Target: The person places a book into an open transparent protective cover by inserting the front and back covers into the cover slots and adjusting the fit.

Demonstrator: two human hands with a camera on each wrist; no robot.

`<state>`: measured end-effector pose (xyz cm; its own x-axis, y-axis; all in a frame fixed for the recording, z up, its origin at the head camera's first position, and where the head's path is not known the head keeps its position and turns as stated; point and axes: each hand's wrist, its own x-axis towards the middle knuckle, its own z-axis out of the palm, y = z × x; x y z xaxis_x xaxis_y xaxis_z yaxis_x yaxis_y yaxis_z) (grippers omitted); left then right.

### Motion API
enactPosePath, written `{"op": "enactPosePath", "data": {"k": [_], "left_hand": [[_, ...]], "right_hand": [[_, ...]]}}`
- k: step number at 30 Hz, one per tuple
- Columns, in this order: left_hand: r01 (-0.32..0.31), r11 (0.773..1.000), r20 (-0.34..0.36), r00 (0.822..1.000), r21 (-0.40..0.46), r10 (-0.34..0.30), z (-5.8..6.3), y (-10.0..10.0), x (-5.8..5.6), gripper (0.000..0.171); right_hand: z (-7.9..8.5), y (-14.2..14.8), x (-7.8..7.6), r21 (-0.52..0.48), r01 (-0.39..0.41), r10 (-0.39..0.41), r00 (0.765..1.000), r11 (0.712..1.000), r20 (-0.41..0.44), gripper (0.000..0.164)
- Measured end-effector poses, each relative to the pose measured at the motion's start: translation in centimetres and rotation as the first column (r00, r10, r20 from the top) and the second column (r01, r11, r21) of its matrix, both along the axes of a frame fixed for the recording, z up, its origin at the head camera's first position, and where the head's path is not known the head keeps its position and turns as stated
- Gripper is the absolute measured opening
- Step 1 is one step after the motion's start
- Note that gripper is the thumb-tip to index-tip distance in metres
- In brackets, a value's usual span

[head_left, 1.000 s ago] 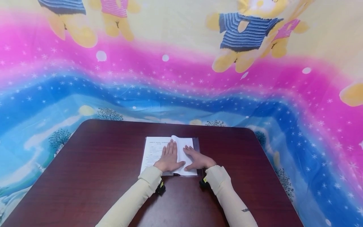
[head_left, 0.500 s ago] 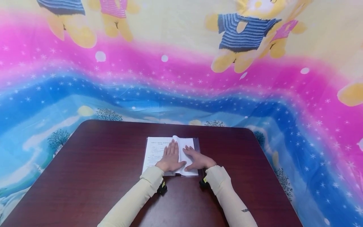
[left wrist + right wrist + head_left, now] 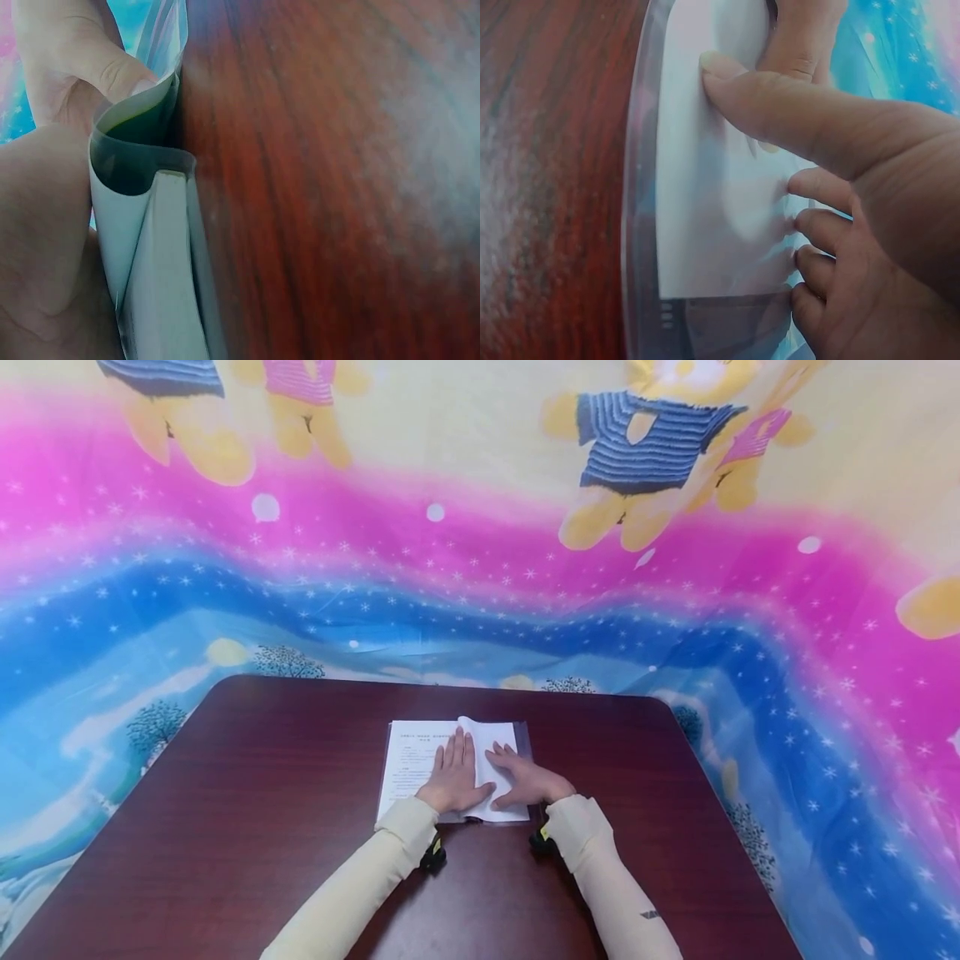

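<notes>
An open book or bound document in a clear cover lies on the table, with a printed left page [image 3: 405, 768] and a blank white right page [image 3: 501, 739]. My left hand [image 3: 454, 777] rests flat on the left page beside the middle fold, fingers straight and pointing away. Spread over the right page, my right hand [image 3: 531, 782] touches it with its fingertips and thumb. The right wrist view shows that thumb [image 3: 735, 86] on the white sheet. Seen from the left wrist, the sheet curls up beside a thick page block [image 3: 171, 247].
The dark red-brown wooden table [image 3: 262, 793] extends around the book on every side. Behind it hangs a colourful cloth [image 3: 450, 568] printed with bears and snowflakes. A black wrist device [image 3: 433, 853] sits below the left cuff.
The left hand and the book have shifted very slightly to the right in the head view. Both hands keep nearly the same pose on the pages.
</notes>
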<state>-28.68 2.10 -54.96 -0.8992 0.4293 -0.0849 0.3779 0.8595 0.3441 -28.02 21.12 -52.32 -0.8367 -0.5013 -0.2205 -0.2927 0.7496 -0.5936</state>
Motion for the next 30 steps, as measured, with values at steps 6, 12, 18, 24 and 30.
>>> {"op": "enactPosePath", "data": {"k": [6, 12, 18, 24, 30], "left_hand": [[0.003, 1.000, -0.024, 1.000, -0.004, -0.003, 0.6, 0.5, 0.2, 0.103], [0.008, 1.000, -0.034, 0.999, -0.008, -0.008, 0.1, 0.9, 0.0, 0.103], [0.008, 0.999, -0.026, 1.000, -0.035, -0.009, 0.7, 1.4, 0.5, 0.102], [0.018, 1.000, -0.030, 0.999, -0.024, -0.019, 0.7, 1.6, 0.4, 0.097], [0.040, 0.999, -0.003, 0.999, 0.013, -0.040, 0.2, 1.4, -0.1, 0.092]], "right_hand": [[0.0, 0.1, 0.0, -0.020, 0.001, -0.001, 1.000, 1.000, 0.011, 0.095], [0.1, 0.3, 0.1, -0.025, -0.007, 0.007, 1.000, 1.000, -0.001, 0.097], [-0.2, 0.6, 0.0, -0.026, -0.016, 0.016, 1.000, 1.000, 0.002, 0.098], [-0.3, 0.9, -0.2, -0.032, -0.029, 0.028, 0.999, 0.999, -0.022, 0.098], [-0.6, 2.0, -0.7, -0.136, 0.007, -0.015, 0.998, 0.991, -0.055, 0.088]]}}
